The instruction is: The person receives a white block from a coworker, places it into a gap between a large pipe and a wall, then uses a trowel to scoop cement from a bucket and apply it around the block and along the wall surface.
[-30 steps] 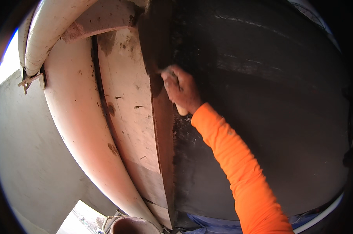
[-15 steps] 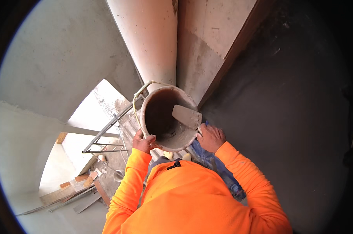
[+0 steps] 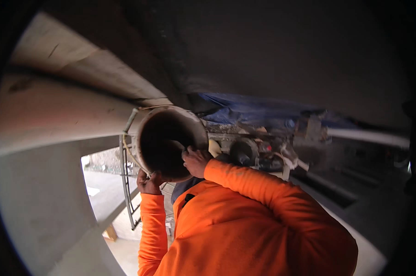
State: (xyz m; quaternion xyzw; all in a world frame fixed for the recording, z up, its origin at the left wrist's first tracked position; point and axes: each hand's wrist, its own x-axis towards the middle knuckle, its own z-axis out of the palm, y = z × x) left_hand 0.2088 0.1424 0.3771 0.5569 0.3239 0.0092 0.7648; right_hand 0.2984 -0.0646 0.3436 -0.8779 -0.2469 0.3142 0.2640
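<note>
A mortar-smeared bucket (image 3: 196,131) is held up in front of my body, its mouth tipped toward me and its inside dark. My left hand (image 3: 150,182) is closed on the rim at the near left side. Over the near right rim reaches my right hand (image 3: 196,161), fingers closed on a trowel whose handle they hide. The trowel's pale blade (image 3: 173,149) shows dimly inside the bucket. A thin bucket handle (image 3: 125,143) hangs along the left side of the rim.
A thick round column (image 3: 56,112) runs in from the left, beside a metal frame (image 3: 125,179). A dark wall surface (image 3: 286,50) fills the top right. Blue sheeting (image 3: 235,108), a dark round container (image 3: 245,152) and rubble lie beyond my right arm.
My view has swung right, bringing the rubble and containers into sight. The bucket now sits further left in view, and the right hand with the trowel has moved inward over its mouth.
</note>
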